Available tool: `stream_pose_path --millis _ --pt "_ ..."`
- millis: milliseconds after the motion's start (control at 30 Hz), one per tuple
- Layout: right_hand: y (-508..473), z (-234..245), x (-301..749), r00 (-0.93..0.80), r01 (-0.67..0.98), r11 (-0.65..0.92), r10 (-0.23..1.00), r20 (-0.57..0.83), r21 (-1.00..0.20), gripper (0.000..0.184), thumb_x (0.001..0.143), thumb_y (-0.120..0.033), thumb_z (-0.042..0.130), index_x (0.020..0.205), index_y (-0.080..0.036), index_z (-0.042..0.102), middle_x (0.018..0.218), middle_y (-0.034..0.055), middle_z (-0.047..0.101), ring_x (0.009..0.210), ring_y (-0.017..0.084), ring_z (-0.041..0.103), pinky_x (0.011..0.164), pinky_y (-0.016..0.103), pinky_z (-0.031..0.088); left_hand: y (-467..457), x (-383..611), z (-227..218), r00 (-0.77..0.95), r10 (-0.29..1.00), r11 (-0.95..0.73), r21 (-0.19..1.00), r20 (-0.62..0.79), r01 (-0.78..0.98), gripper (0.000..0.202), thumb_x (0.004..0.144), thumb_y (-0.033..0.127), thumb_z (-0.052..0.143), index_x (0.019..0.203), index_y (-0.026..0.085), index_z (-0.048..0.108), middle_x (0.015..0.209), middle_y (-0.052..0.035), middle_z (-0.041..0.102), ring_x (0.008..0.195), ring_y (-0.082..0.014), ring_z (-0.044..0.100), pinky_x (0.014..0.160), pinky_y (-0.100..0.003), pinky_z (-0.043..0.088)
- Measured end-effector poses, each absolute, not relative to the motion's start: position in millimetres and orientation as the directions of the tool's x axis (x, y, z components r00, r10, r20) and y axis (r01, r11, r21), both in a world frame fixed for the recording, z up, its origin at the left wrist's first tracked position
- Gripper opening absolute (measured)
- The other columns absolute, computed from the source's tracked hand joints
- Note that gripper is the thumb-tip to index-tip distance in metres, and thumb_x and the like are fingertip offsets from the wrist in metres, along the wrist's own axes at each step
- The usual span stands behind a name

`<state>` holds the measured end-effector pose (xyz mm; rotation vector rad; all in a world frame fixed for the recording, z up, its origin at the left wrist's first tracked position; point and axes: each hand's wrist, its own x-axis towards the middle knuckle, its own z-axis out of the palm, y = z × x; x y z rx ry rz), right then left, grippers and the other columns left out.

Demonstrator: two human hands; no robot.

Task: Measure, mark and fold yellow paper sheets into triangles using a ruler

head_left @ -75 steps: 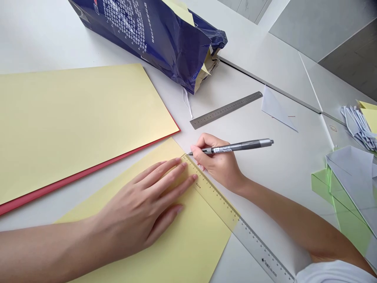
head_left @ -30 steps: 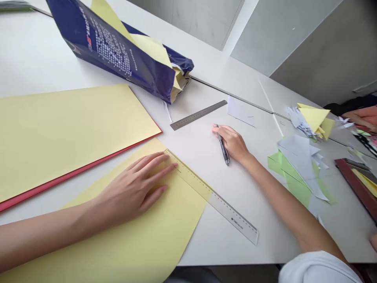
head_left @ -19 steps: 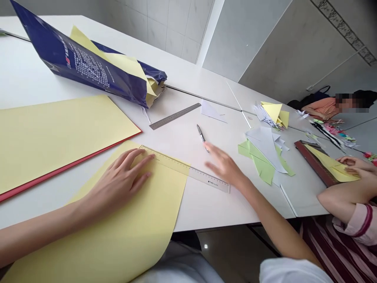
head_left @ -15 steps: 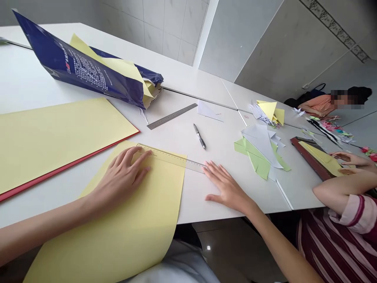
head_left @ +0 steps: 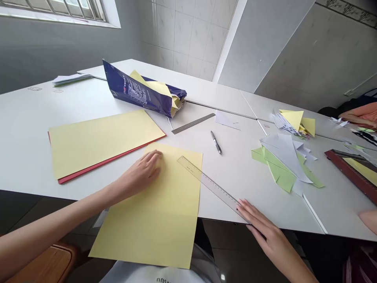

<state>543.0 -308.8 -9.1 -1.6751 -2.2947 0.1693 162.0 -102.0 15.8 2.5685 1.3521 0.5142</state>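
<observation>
White table (head_left: 232,169); left hand (head_left: 147,167): yellow paper (head_left: 159,220); right hand (head_left: 270,230): clear ruler (head_left: 210,185).

barred window (head_left: 67,8) upper left, bright daylight behind | grey wall (head_left: 73,47) below | pale tiled wall (head_left: 188,35), upper middle | patterned border strip (head_left: 350,13), upper right | white tables (head_left: 241,169) set edge to edge, seams (head_left: 220,109) showing | wooden seat (head_left: 50,267), lower left | dark floor (head_left: 235,251) with 1 bright spot (head_left: 222,277)

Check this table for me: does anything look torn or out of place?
Yes, the blue bag beyond the metal ruler has a ragged, torn-looking open end, with yellow paper sticking out. The yellow sheet under the left hand hangs past the near edge of the table. I see no spills.
</observation>
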Motion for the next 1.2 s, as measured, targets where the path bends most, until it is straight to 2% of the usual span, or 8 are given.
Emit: stream_pose_path --millis 100,233,333,433,700,900,1033,1200 --pt "-319 -9 549 -0.236 0.885 0.295 0.951 0.199 -0.360 0.057 0.097 -0.016 0.039 0.150 -0.038 0.035 0.146 -0.0030 0.050 0.133 0.020 0.050 0.102 0.031 0.054 -111 156 12 0.554 0.803 -0.596 0.291 0.221 0.748 0.048 0.093 0.040 0.034 0.129 0.016 0.053 0.141 -0.0122 0.053 0.138 -0.0270 0.043 0.116 -0.046 0.036" --pt "-327 -8 547 -0.037 0.874 0.183 0.949 0.314 -0.451 0.054 0.098 -0.016 0.040 0.148 -0.034 0.040 0.137 -0.0004 0.060 0.123 0.020 0.061 0.099 0.030 0.057 -136 181 8 0.477 0.834 -0.544 0.266 0.278 0.796 0.050 0.093 0.035 0.032 0.133 0.013 0.053 0.141 -0.0162 0.052 0.137 -0.0315 0.042 0.114 -0.051 0.038" --pt "-319 -3 528 0.045 0.871 0.186 0.891 0.451 -0.454 0.053 0.097 -0.015 0.042 0.148 -0.033 0.042 0.135 0.0029 0.061 0.116 0.022 0.066 0.094 0.035 0.062 -156 222 3 0.395 0.858 -0.485 0.266 0.329 0.833 0.049 0.092 0.031 0.037 0.133 0.008 0.050 0.134 -0.0236 0.052 0.129 -0.0361 0.047 0.104 -0.056 0.044" --pt "-302 0 496 -0.046 0.867 0.306 0.835 0.548 -0.394 0.060 0.096 -0.010 0.039 0.151 -0.033 0.036 0.136 0.0049 0.061 0.120 0.025 0.064 0.096 0.041 0.061 -164 256 -2 0.345 0.866 -0.457 0.292 0.363 0.840 0.045 0.091 0.028 0.040 0.130 0.005 0.048 0.128 -0.0257 0.052 0.120 -0.0362 0.052 0.096 -0.056 0.048" --pt "-291 -22 457 -0.219 0.848 0.425 0.825 0.521 -0.316 0.065 0.092 -0.004 0.039 0.152 -0.029 0.035 0.139 0.0087 0.058 0.120 0.025 0.062 0.088 0.039 0.061 -164 242 2 0.239 0.886 -0.403 0.401 0.398 0.823 0.016 0.092 0.025 0.044 0.105 0.016 0.045 0.114 -0.0156 0.052 0.108 -0.0273 0.054 0.086 -0.045 0.054" --pt "-294 -23 463 -0.292 0.839 0.467 0.818 0.495 -0.278 0.061 0.091 -0.003 0.046 0.147 -0.025 0.044 0.137 0.0101 0.060 0.113 0.024 0.063 0.085 0.037 0.060 -169 220 -6 0.299 0.895 -0.418 0.383 0.332 0.824 0.050 0.094 0.038 0.044 0.137 0.010 0.040 0.146 -0.0206 0.041 0.142 -0.0365 0.033 0.111 -0.056 0.039" --pt "-275 -20 473 -0.287 0.858 0.442 0.836 0.468 -0.262 0.059 0.093 -0.002 0.045 0.148 -0.024 0.042 0.137 0.0075 0.060 0.113 0.021 0.062 0.085 0.035 0.060 -157 214 -12 0.407 0.875 -0.470 0.260 0.262 0.844 0.066 0.095 0.050 0.040 0.144 0.006 0.036 0.154 -0.0202 0.035 0.146 -0.0351 0.028 0.118 -0.053 0.032" --pt "-237 -15 485 -0.388 0.860 0.478 0.842 0.375 -0.182 0.059 0.096 -0.004 0.040 0.151 -0.025 0.036 0.141 -0.0002 0.056 0.136 0.020 0.048 0.105 0.037 0.054 -136 211 -9 0.306 0.911 -0.374 0.240 0.278 0.896 0.066 0.095 0.050 0.038 0.141 0.002 0.039 0.151 -0.0238 0.037 0.145 -0.0390 0.029 0.116 -0.055 0.031"
